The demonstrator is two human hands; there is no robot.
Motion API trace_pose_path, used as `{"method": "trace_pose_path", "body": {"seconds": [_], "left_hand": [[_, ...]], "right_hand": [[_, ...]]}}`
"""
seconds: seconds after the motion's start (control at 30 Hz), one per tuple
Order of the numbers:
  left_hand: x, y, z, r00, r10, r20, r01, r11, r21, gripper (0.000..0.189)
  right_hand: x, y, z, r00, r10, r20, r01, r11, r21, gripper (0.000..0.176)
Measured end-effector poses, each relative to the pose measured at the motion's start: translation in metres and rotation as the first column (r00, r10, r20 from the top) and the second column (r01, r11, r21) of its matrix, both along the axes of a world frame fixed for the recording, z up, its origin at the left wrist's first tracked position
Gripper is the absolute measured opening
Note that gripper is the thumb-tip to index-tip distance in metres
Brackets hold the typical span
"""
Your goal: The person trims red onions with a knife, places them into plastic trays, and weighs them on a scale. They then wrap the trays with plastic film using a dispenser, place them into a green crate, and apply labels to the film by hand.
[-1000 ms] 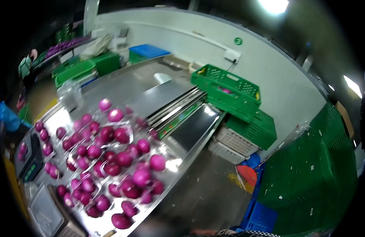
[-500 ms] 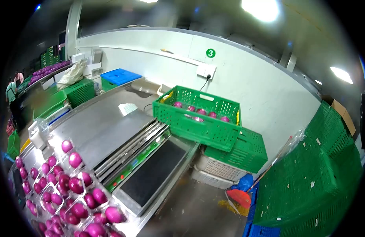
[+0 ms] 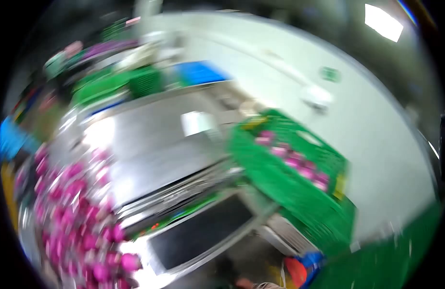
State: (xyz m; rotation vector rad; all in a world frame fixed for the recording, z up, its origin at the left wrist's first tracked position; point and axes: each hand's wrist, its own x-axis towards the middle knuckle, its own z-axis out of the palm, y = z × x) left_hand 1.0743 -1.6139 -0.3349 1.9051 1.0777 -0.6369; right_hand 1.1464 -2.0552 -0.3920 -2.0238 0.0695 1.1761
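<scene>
- One bare right hand (image 3: 244, 283), cut off by the bottom edge; too little shows to tell whether it is spread or pressed together, or what it holds.
- Many glossy purple-red round onions (image 3: 101, 272) crowd the near left of the silver metal bench (image 3: 164, 118), among clear plastic; blur defeats a count.
- One flat black rectangular panel (image 3: 203, 231) beside them, its outline smeared.
- One red flat object (image 3: 295, 270) and one blue plastic-like bundle (image 3: 313, 260) low down, past the panel; details unclear.
- One perforated green plastic crate (image 3: 275, 176) at the bench's right end, with at least five more onions inside; its front wall may hide others.
- One white block (image 3: 196, 124) farther back on the bench.
- One blue flat lid (image 3: 201, 72) beyond.
- One green wall sign (image 3: 330, 73), its marking unreadable.
</scene>
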Motion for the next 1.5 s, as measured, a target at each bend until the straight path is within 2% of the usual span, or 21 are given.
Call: {"method": "trace_pose_path", "body": {"seconds": [0.1, 0.13, 0.17, 0.23, 0.43, 0.63, 0.67, 0.7, 0.77, 0.8, 0.87, 0.9, 0.97, 1.03, 1.1, 1.2, 1.27, 1.3, 1.37, 1.4, 1.5], "left_hand": [[-0.061, -0.044, -0.084, 0.999, 0.044, 0.019, -0.047, 0.986, 0.157, 0.067], [0.0, -0.084, 0.037, 0.971, 0.211, -0.109, -0.202, 0.976, 0.086, 0.063], [0.019, -0.102, 0.066, 0.914, 0.337, -0.226, -0.335, 0.941, 0.048, 0.062], [-0.043, -0.127, -0.064, 0.989, 0.099, 0.112, -0.079, 0.982, -0.172, 0.068], [-0.018, -0.182, 0.065, 0.906, 0.414, 0.082, -0.358, 0.856, -0.374, 0.068], [0.005, -0.163, 0.117, 0.784, 0.458, 0.419, -0.119, 0.773, -0.623, 0.068], [0.021, -0.152, 0.118, 0.783, 0.454, 0.426, -0.089, 0.759, -0.645, 0.069], [0.047, -0.14, 0.121, 0.86, 0.5, 0.104, -0.31, 0.673, -0.671, 0.063], [0.056, -0.072, 0.139, 0.892, 0.345, 0.292, -0.03, 0.69, -0.723, 0.058], [0.074, -0.035, 0.185, 0.782, 0.37, 0.502, 0.084, 0.735, -0.673, 0.052], [0.119, 0.031, 0.229, 0.592, 0.308, 0.745, -0.173, 0.951, -0.256, 0.042], [0.147, 0.061, 0.259, 0.618, 0.174, 0.767, -0.345, 0.936, 0.065, 0.041], [0.199, 0.131, 0.239, 0.608, 0.112, 0.786, -0.437, 0.874, 0.214, 0.05], [0.25, 0.172, 0.225, 0.563, -0.077, 0.823, -0.38, 0.86, 0.341, 0.063], [0.288, 0.204, 0.204, 0.736, -0.333, 0.589, -0.182, 0.741, 0.647, 0.085], [0.321, 0.24, 0.177, 0.79, -0.477, 0.386, 0.076, 0.701, 0.71, 0.086], [0.338, 0.27, 0.151, 0.686, -0.577, 0.443, 0.168, 0.718, 0.675, 0.079], [0.345, 0.244, 0.185, 0.707, -0.454, 0.542, 0.164, 0.851, 0.499, 0.078], [0.353, 0.283, 0.118, 0.682, -0.489, 0.545, 0.063, 0.781, 0.621, 0.077], [0.355, 0.275, 0.126, 0.731, -0.425, 0.533, 0.044, 0.809, 0.586, 0.072], [0.355, 0.261, 0.136, 0.783, -0.42, 0.458, -0.01, 0.729, 0.685, 0.055]], "right_hand": [[0.048, -0.051, -0.013, 0.992, 0.118, -0.046, -0.118, 0.993, 0.004, 0.046], [0.076, -0.068, -0.019, 0.987, 0.15, -0.052, -0.15, 0.989, -0.002, 0.046], [0.101, -0.078, -0.028, 0.983, 0.178, -0.05, -0.179, 0.984, -0.005, 0.046], [0.153, -0.061, -0.007, 0.959, 0.281, -0.046, -0.281, 0.96, 0.005, 0.047], [0.209, 0.035, 0.101, 0.875, 0.484, 0.0, -0.455, 0.823, 0.34, 0.05], [0.207, 0.107, 0.231, 0.786, 0.612, -0.093, -0.229, 0.427, 0.875, 0.053], [0.211, 0.12, 0.25, 0.795, 0.595, -0.12, -0.165, 0.403, 0.9, 0.054], [0.217, 0.137, 0.271, 0.819, 0.554, -0.148, -0.119, 0.416, 0.901, 0.054], [0.234, 0.188, 0.302, 0.89, 0.443, -0.105, -0.174, 0.545, 0.82, 0.04], [0.246, 0.212, 0.301, 0.89, 0.439, 0.119, -0.382, 0.579, 0.721, 0.04], [0.266, 0.271, 0.308, 0.763, 0.448, 0.466, -0.639, 0.631, 0.439, 0.032], [0.273, 0.303, 0.29, 0.774, 0.337, 0.535, -0.613, 0.61, 0.502, 0.036], [0.28, 0.369, 0.288, 0.85, 0.26, 0.457, -0.492, 0.703, 0.515, 0.048], [0.284, 0.424, 0.27, 0.83, 0.238, 0.505, -0.481, 0.765, 0.429, 0.056], [0.277, 0.46, 0.257, 0.868, 0.159, 0.47, -0.372, 0.836, 0.404, 0.067], [0.271, 0.489, 0.243, 0.968, 0.026, 0.249, -0.138, 0.885, 0.444, 0.052], [0.274, 0.508, 0.215, 0.926, 0.008, 0.377, -0.206, 0.849, 0.487, 0.042], [0.274, 0.522, 0.189, 0.89, -0.057, 0.453, -0.195, 0.85, 0.49, 0.037], [0.271, 0.563, 0.143, 0.887, -0.198, 0.418, -0.058, 0.849, 0.525, 0.049], [0.271, 0.555, 0.178, 0.908, -0.122, 0.401, -0.028, 0.937, 0.348, 0.06], [0.27, 0.575, 0.153, 0.937, -0.079, 0.34, -0.068, 0.914, 0.401, 0.064]]}}
